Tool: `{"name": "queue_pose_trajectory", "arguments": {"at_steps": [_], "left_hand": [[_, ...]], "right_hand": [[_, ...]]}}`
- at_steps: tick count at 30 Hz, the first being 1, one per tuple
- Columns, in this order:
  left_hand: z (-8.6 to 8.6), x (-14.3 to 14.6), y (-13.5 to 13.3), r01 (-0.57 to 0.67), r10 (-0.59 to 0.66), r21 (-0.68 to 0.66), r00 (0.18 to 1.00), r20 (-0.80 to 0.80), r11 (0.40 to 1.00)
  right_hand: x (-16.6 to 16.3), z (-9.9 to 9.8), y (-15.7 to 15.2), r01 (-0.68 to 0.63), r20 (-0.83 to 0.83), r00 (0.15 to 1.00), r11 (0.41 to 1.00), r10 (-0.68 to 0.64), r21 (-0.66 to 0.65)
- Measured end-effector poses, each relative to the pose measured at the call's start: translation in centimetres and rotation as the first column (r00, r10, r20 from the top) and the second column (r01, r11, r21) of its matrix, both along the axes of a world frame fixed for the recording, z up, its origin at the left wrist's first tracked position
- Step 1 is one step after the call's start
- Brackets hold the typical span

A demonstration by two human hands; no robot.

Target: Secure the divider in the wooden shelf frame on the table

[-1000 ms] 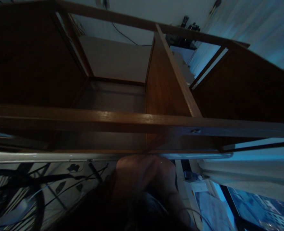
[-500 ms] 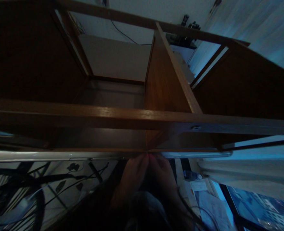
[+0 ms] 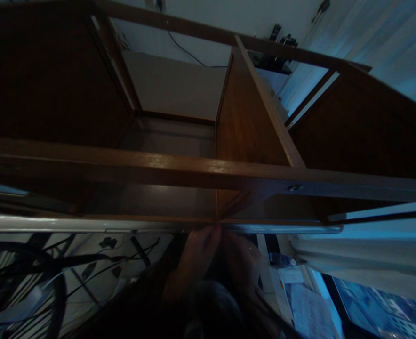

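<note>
A dark brown wooden shelf unit (image 3: 208, 172) with open compartments and an upright divider (image 3: 250, 127) fills the upper view. Below its front rail, at the bottom centre, my left hand (image 3: 194, 259) and my right hand (image 3: 245, 261) are raised side by side. Their fingertips meet in a pinch at the pale lower edge (image 3: 70, 225) of the unit, right under the divider. Both hands are closed. The dim light hides whether anything small sits between the fingers.
Black cables (image 3: 105, 263) and a dark curved wheel-like shape (image 3: 24, 282) lie over a pale tiled floor at lower left. A white curtain (image 3: 352, 256) and papers (image 3: 289, 275) are at lower right. A small screw fitting (image 3: 294, 187) sits in the front rail.
A second ago my hands were bunched low under the edge. They have since drawn up with the fingertips meeting at the edge. The view has shifted slightly.
</note>
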State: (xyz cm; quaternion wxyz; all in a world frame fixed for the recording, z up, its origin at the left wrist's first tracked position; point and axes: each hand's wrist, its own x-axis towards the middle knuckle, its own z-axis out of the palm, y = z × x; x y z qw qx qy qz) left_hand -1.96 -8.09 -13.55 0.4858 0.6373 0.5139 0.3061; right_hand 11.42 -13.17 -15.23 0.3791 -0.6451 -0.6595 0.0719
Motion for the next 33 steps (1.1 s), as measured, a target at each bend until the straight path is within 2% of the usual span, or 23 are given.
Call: {"name": "queue_pose_trajectory", "arguments": {"at_steps": [3,6,8,11,14,17,23,27,30,32,33], "left_hand": [[-0.1,-0.2,0.1,0.004,-0.004,0.013,1.0,-0.012,1.0],[0.0,-0.6,0.2,0.011,-0.01,0.02,0.999,-0.047,1.0],[0.2,-1.1,0.2,0.015,-0.013,0.026,0.998,-0.064,1.0],[0.3,-2.0,0.2,-0.011,0.016,0.053,0.996,-0.09,0.999],[0.2,-3.0,0.0,-0.033,0.054,0.137,0.986,-0.16,0.99],[0.0,-3.8,-0.2,-0.048,0.104,0.244,0.968,-0.226,0.969],[-0.1,-4.8,0.1,-0.06,0.174,0.381,0.946,-0.273,0.923],[0.2,-4.7,0.6,-0.046,0.199,0.491,0.944,-0.264,0.87],[0.8,-4.3,0.5,-0.057,0.209,0.524,0.949,-0.235,0.85],[1.4,-4.1,0.4,-0.055,0.213,0.542,0.949,-0.234,0.839],[1.6,-3.9,0.4,-0.041,0.205,0.549,0.948,-0.241,0.835]], "right_hand": [[-0.4,-0.1,0.4,-0.048,0.014,0.999,0.999,0.048,-0.02],[-1.2,0.1,1.0,-0.058,-0.052,0.997,0.998,0.056,-0.039],[-1.9,0.2,1.4,-0.052,-0.153,0.987,0.995,0.038,-0.09],[-2.9,0.5,1.7,-0.059,-0.374,0.927,0.967,-0.039,-0.247],[-3.7,1.1,1.9,-0.101,-0.588,0.791,0.912,-0.169,-0.398],[-4.3,1.7,2.1,-0.157,-0.726,0.631,0.871,-0.274,-0.466],[-4.7,2.0,2.4,-0.303,-0.871,0.336,0.834,-0.359,-0.461],[-4.9,1.5,2.3,-0.372,-0.901,0.222,0.822,-0.372,-0.431],[-4.9,1.5,2.3,-0.416,-0.914,0.201,0.814,-0.353,-0.406],[-4.7,1.6,2.3,-0.366,-0.903,0.291,0.835,-0.317,-0.411],[-4.6,1.6,2.2,-0.308,-0.877,0.383,0.855,-0.29,-0.418]]}}
